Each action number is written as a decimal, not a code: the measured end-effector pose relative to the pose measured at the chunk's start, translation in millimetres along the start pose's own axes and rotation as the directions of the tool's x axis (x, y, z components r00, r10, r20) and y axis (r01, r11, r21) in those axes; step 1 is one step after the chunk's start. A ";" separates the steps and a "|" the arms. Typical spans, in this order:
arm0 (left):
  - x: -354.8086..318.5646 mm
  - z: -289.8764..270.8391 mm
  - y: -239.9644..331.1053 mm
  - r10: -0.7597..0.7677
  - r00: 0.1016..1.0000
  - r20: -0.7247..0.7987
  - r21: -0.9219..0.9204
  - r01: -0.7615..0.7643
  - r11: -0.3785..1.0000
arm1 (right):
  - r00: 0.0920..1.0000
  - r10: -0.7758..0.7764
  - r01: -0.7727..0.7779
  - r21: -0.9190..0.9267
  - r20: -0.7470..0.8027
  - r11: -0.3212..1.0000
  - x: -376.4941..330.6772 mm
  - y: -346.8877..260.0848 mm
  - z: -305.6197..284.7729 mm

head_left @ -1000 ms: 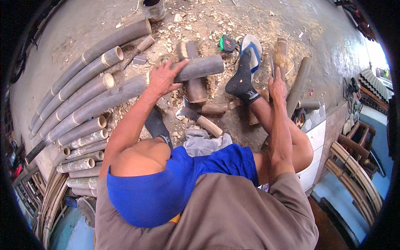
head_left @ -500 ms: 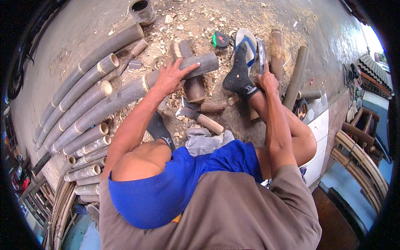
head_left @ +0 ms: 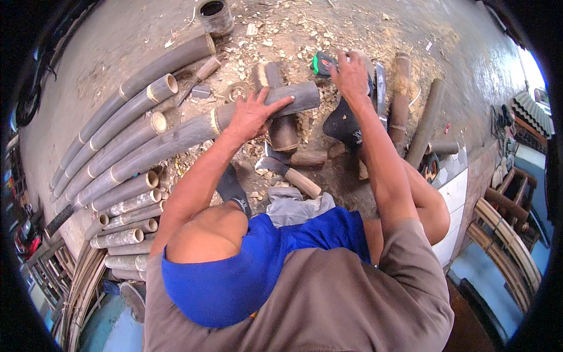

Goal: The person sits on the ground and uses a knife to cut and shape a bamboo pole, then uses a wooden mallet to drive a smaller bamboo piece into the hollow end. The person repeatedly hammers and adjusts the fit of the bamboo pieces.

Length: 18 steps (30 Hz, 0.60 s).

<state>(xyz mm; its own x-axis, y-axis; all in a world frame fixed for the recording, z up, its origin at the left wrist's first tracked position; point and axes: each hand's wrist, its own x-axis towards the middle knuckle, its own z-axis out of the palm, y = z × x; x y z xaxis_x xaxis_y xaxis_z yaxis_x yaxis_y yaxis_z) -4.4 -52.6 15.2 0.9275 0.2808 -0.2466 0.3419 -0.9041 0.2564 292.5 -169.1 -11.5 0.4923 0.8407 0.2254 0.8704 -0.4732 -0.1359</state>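
Observation:
My left hand (head_left: 253, 114) is laid over a thick grey bamboo pole (head_left: 193, 130), gripping it near its cut end with thumb and forefinger stretched out. The pole's end lies across a short notched bamboo piece (head_left: 284, 136). My right hand (head_left: 352, 76) is above my right foot, its thumb and fingers apart and nothing seen in them. Just left of its fingertips is a black and green tape measure (head_left: 322, 63). A long flat metal blade (head_left: 380, 91) lies right of that foot. Between my legs is a curved blade with a wooden handle (head_left: 302, 182).
More bamboo poles (head_left: 146, 101) lie side by side at the left. A dark-mouthed can (head_left: 215, 16) stands at the back. A wooden-handled tool (head_left: 205, 70) lies behind the poles. Bamboo lengths (head_left: 426, 122) lie at the right, and chips litter the floor.
My right hand has left the flat metal blade and moved forward and left, over my foot towards the tape measure. My left hand stays on the pole. The whole view has shifted slightly.

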 end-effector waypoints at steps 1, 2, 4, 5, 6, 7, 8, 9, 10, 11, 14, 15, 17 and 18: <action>-0.6 2.9 -0.2 -0.002 1.000 -0.021 -0.008 0.002 1.000 | 0.999 -0.002 0.001 0.016 0.041 1.000 7.1 -9.2 13.7; -1.0 5.5 -0.6 -0.003 0.999 -0.042 -0.017 0.003 1.000 | 0.997 -0.005 0.002 0.031 0.082 1.000 11.9 -15.4 24.4; -0.7 1.8 1.8 0.002 1.000 -0.024 -0.017 -0.002 1.000 | 0.983 0.044 -0.050 0.027 0.181 0.998 10.3 -10.8 50.6; -0.1 0.0 2.6 0.007 1.000 -0.016 -0.018 -0.008 1.000 | 0.971 0.070 -0.077 0.020 0.228 0.997 8.9 -7.2 61.6; -3.3 1.9 -0.8 0.007 1.000 -0.022 -0.013 -0.007 1.000 | 0.940 0.118 -0.122 -0.009 0.320 0.993 9.2 -17.3 55.6; -2.9 2.5 -1.6 -0.005 1.000 -0.012 -0.053 0.004 0.999 | 0.928 0.125 -0.127 -0.018 0.351 0.992 12.6 -19.4 52.2; -0.7 2.6 -3.2 -0.013 1.000 -0.001 -0.093 0.013 0.996 | 0.915 0.135 -0.134 -0.029 0.381 0.991 14.8 -21.4 49.0; 3.2 3.3 -4.1 -0.017 1.000 0.009 -0.134 0.018 0.991 | 0.900 0.149 -0.144 -0.043 0.409 0.989 14.4 -20.2 47.6; 6.7 6.3 -9.6 0.013 1.000 0.017 -0.218 -0.009 0.976 | 0.918 0.142 -0.147 -0.017 0.369 0.989 12.9 -14.5 55.1; 14.6 8.4 -20.6 0.046 0.999 0.023 -0.301 -0.037 0.953 | 0.912 0.167 -0.184 0.009 0.374 0.983 17.9 -6.2 61.9; 39.2 8.7 -47.5 0.193 0.963 0.190 -0.500 -0.074 0.863 | 0.896 0.223 -0.294 0.136 0.384 0.946 17.8 0.4 64.2; 46.1 4.4 -53.9 0.249 0.933 0.259 -0.553 -0.068 0.830 | 0.906 0.210 -0.307 0.230 0.367 0.923 16.5 -2.1 57.1; 56.8 -0.8 -59.1 0.302 0.916 0.265 -0.626 -0.075 0.776 | 0.928 0.194 -0.320 0.412 0.319 0.853 13.2 -3.1 44.4; 61.8 -4.4 -60.2 0.336 0.905 0.261 -0.679 -0.075 0.730 | 0.930 0.212 -0.355 0.587 0.300 0.728 7.4 0.5 38.4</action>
<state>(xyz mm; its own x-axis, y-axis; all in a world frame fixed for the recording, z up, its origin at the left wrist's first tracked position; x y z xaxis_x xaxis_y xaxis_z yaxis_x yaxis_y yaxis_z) 33.0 20.6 -11.3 0.9150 -0.1333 -0.3809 0.2824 -0.4626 0.8404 296.3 -153.0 -47.0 0.6399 0.7609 -0.1080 0.4542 -0.4878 -0.7455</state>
